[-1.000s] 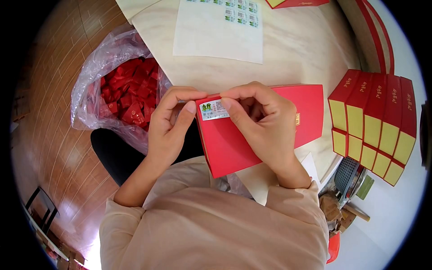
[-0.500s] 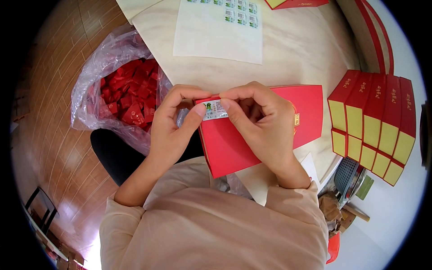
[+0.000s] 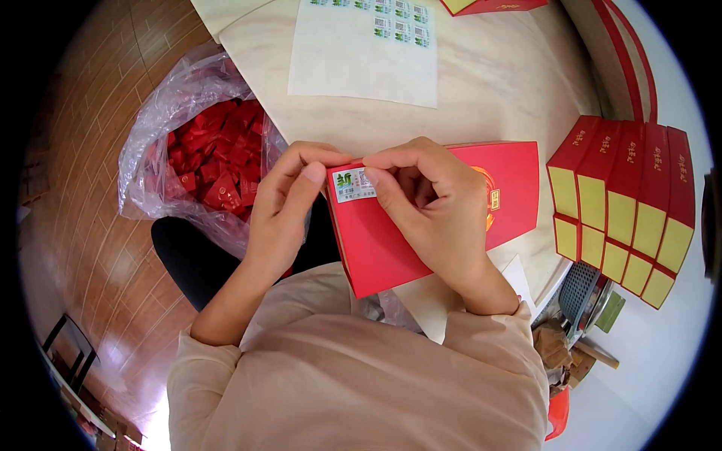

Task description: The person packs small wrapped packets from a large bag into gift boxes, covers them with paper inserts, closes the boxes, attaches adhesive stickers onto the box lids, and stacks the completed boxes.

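Observation:
A red gift box (image 3: 406, 244) with a gold emblem rests tilted over the table edge in front of me. On its upper left corner lies a white sticker (image 3: 347, 188) with green characters and a QR code. My left hand (image 3: 278, 195) is closed at that corner, its thumb by the edge and the fingers partly hidden behind the box. Thumb and forefinger of my right hand (image 3: 432, 203) come together at the sticker's right end and the box's far edge, covering part of the code. The other right fingers are curled over the lid.
A backing sheet (image 3: 353, 71) with several stickers lies on the marble table (image 3: 511, 83). Several red and yellow boxes (image 3: 624, 188) stand stacked at the right. On the left, a clear plastic bag (image 3: 139, 173) holds small red packets (image 3: 226, 150). Another red box (image 3: 496, 6) shows at the far edge.
My left thumb has lifted off the sticker and moved left to the box's corner, uncovering the green characters. The right hand has shifted slightly left, still at the sticker's right end.

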Demonstrator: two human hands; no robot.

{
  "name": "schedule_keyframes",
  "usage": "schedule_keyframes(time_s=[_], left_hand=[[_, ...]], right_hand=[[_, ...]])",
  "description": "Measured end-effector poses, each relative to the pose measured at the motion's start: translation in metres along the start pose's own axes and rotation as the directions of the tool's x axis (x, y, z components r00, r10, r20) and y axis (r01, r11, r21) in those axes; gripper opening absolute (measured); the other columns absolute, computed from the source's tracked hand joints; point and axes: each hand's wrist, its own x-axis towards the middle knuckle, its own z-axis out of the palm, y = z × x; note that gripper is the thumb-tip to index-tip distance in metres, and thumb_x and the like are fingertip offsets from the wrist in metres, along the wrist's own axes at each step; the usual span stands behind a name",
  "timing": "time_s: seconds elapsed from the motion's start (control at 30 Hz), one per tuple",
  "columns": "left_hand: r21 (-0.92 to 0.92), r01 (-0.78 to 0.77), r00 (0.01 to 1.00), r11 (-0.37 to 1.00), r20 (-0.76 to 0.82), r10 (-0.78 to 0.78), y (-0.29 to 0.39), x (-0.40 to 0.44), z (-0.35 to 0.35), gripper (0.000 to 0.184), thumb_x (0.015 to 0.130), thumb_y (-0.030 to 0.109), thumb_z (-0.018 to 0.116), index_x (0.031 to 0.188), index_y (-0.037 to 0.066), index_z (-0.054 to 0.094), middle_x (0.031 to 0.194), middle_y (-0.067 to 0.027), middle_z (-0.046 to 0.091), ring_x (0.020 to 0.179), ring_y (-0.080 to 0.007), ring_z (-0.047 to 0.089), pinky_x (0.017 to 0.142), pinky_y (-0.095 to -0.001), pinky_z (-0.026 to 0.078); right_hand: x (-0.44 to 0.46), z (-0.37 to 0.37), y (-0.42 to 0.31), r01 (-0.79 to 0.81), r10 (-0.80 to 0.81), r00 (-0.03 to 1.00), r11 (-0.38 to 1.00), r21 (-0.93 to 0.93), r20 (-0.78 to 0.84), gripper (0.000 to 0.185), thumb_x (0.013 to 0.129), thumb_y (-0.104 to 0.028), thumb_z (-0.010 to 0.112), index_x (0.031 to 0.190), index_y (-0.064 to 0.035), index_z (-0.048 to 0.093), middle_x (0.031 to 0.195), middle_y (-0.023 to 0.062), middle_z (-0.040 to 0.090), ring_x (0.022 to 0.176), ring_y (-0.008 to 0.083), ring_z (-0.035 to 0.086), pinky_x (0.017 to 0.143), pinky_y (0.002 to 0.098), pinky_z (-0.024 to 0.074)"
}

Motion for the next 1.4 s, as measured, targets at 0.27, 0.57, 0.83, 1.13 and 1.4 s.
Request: schedule_keyframes(time_s=[0.27,0.57,0.83,1.13,1.4], left_hand=[[0.145,-0.075,0.997,0.986,0.0,0.076,-0.004,-0.001,0.001,0.018,0.095,0.014,0.054,0.107,0.001,0.055,0.107,-0.0063,0.058,0.097,-0.0129,0.055,0.089,-0.028,0.042],[0.169,-0.089,0.996,0.982,-0.003,0.091,-0.006,-0.002,0.001,0.017,0.094,0.013,0.054,0.107,0.001,0.056,0.107,-0.006,0.058,0.095,-0.0124,0.055,0.086,-0.0271,0.042],[0.224,-0.082,0.996,0.971,-0.02,0.088,-0.005,-0.001,0.001,0.019,0.088,0.005,0.059,0.107,0.002,0.056,0.104,-0.0044,0.058,0.089,-0.0103,0.054,0.082,-0.0255,0.043],[0.303,-0.051,0.999,0.952,0.003,0.053,0.001,-0.001,0.003,0.025,0.081,0.005,0.065,0.104,0.003,0.056,0.098,-0.0031,0.059,0.083,-0.0105,0.052,0.079,-0.0254,0.043],[0.41,0.065,0.998,0.91,-0.05,-0.049,0.011,0.009,0.032,0.031,0.076,0.013,0.073,0.099,0.001,0.057,0.089,-0.0107,0.063,0.083,-0.0179,0.06,0.074,-0.0303,0.048]], right_hand=[[0.0,0.001,0.002,0.017,-0.017,0.999,1.0,0.008,-0.03,0.009,0.082,0.001,0.068,0.088,-0.0048,0.067,0.07,-0.0031,0.059,0.054,0.0001,0.043,0.046,0.0171,0.0307],[0.001,-0.001,0.001,0.031,-0.031,1.0,0.999,-0.016,0.007,0.011,0.078,0.005,0.066,0.087,0.0003,0.063,0.075,0.0081,0.061,0.053,0.0149,0.056,0.047,0.026,0.0432],[-0.001,0.004,0.002,0.168,-0.172,0.985,0.979,-0.119,-0.025,0.011,0.077,0.004,0.067,0.085,-0.0004,0.061,0.073,0.0093,0.058,0.056,0.0208,0.057,0.048,0.0302,0.0438],[0.011,-0.015,0.012,0.112,-0.175,0.962,0.953,-0.282,-0.208,0.007,0.09,-0.002,0.054,0.097,-0.0005,0.055,0.085,0.0127,0.057,0.065,0.026,0.057,0.054,0.0327,0.0444],[0.007,-0.006,0.01,0.084,-0.138,0.97,0.962,-0.26,-0.198,0.003,0.089,0.0,0.054,0.092,0.0001,0.055,0.082,0.013,0.057,0.062,0.0273,0.056,0.054,0.034,0.044]])
